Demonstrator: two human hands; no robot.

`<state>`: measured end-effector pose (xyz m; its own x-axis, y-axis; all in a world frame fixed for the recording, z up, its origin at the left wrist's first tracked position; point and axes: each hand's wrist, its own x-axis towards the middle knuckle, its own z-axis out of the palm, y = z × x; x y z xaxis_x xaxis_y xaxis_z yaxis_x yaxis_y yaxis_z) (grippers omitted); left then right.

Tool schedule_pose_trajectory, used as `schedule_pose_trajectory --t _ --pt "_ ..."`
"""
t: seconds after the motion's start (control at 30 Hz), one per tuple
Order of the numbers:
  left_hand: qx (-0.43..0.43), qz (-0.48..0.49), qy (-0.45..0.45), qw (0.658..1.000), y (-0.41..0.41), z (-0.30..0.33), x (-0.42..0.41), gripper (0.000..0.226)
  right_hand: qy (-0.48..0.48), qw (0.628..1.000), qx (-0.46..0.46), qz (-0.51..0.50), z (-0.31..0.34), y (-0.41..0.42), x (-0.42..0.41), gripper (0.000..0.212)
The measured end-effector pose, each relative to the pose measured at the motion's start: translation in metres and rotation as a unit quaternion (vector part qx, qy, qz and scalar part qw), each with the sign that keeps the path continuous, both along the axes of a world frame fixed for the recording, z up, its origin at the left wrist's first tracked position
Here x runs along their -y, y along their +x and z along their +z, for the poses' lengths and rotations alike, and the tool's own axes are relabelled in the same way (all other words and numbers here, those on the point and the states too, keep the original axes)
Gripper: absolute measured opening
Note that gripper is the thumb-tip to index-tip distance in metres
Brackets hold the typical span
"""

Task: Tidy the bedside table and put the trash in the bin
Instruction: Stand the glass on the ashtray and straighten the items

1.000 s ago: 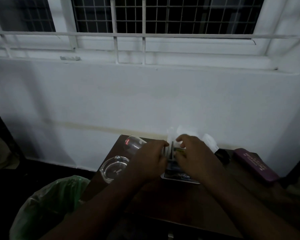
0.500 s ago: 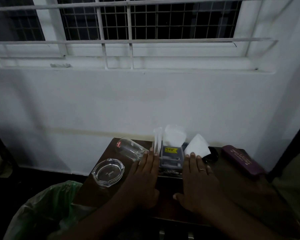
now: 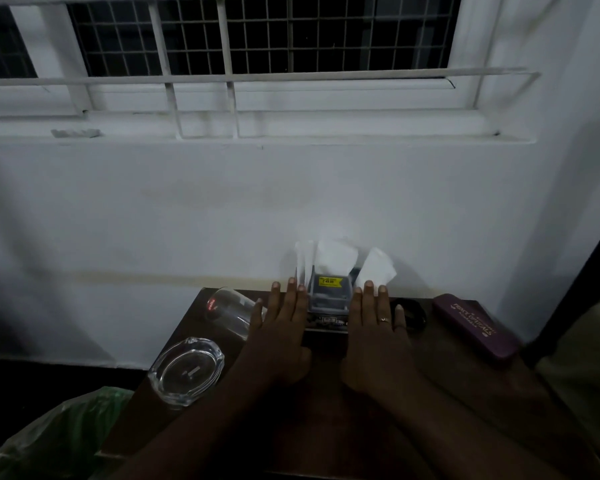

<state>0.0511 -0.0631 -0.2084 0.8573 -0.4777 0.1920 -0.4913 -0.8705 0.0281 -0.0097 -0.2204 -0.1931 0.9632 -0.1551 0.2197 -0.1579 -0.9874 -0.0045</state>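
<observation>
On the dark wooden bedside table (image 3: 361, 427) a small grey box with a yellow price sticker (image 3: 329, 292) stands against the wall on top of a flat dark item. White tissues (image 3: 333, 259) stick up behind it and another white tissue (image 3: 376, 268) leans to its right. My left hand (image 3: 281, 334) lies flat on the table just left of the box, fingers straight. My right hand (image 3: 374, 337), with a ring, lies flat just right of it. A bin lined with a green bag (image 3: 59, 434) sits at the lower left beside the table.
A clear drinking glass (image 3: 229, 310) lies on its side at the table's back left. A glass ashtray (image 3: 187, 370) sits near the left edge. A maroon spectacle case (image 3: 475, 325) lies at the right, a small black object (image 3: 411, 315) beside my right hand.
My hands let go of the box and tissues and spread flat on the table on either side of the box. The camera tilted and shifted a little.
</observation>
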Motion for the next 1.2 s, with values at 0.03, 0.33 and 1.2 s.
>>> schedule_pose_trajectory --t 0.03,0.33,1.2 --pt "-0.003 -0.001 -0.004 1.0 0.003 -0.001 0.001 0.099 0.0 1.0 0.003 -0.001 -0.002 0.003 0.002 0.091" --pt "-0.005 -0.009 -0.022 1.0 0.014 -0.002 0.006 0.097 0.005 1.0 -0.005 0.001 -0.002 0.012 0.011 0.09" --pt "-0.274 0.202 -0.01 0.94 -0.035 0.053 -0.172 0.144 0.213 0.938 0.179 0.206 0.023 -0.004 -0.073 0.047"
